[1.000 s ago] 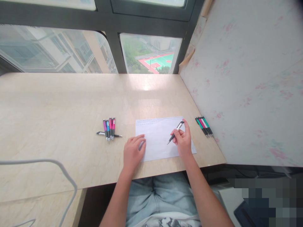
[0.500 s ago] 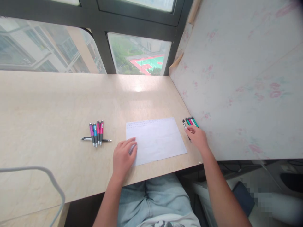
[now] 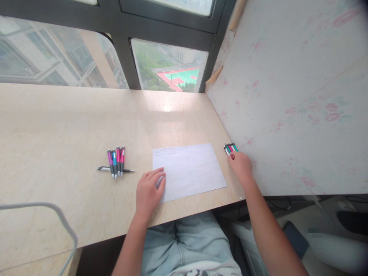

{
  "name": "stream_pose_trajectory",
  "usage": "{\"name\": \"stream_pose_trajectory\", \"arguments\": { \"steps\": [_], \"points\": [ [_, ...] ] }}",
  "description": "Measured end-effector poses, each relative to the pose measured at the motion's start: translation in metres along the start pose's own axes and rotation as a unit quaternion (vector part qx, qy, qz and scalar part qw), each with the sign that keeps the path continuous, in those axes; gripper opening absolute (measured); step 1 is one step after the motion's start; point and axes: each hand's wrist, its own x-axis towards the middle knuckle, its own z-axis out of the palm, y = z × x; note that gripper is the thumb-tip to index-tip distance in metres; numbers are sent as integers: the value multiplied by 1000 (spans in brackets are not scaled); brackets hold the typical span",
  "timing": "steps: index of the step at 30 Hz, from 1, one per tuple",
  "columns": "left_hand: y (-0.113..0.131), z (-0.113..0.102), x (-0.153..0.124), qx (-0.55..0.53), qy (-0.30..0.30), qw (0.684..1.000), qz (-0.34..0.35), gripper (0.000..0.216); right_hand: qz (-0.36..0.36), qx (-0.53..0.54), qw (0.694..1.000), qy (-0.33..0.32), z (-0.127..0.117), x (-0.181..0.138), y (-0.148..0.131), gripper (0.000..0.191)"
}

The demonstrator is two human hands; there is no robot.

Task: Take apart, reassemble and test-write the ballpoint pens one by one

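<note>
By the tabletop's right edge (image 3: 211, 124), the right hand (image 3: 242, 166) pinches a pen (image 3: 226, 150) while the left hand (image 3: 150, 191) lies uncurled on paper (image 3: 191, 172).

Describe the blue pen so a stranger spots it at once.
On the pale desk, find the white sheet with the left hand on its left edge and look left. Four pens lie side by side across a white-and-black pen. The blue pen is second from the left, between a purple pen and a pink pen, the only blue one.
</note>
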Motion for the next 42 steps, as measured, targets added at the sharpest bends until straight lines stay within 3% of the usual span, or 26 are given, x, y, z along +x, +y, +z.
{"name": "stream_pose_trajectory", "arguments": {
  "steps": [28,42],
  "points": [
    [-2,2,-1,-2,7,1000,2,16,-16,-95,995,36,5,-5,-10,22],
    [-3,2,-2,-3,9,1000,4,16,-6,-94,994,58,8,-7,-15,21]
  ]
}}
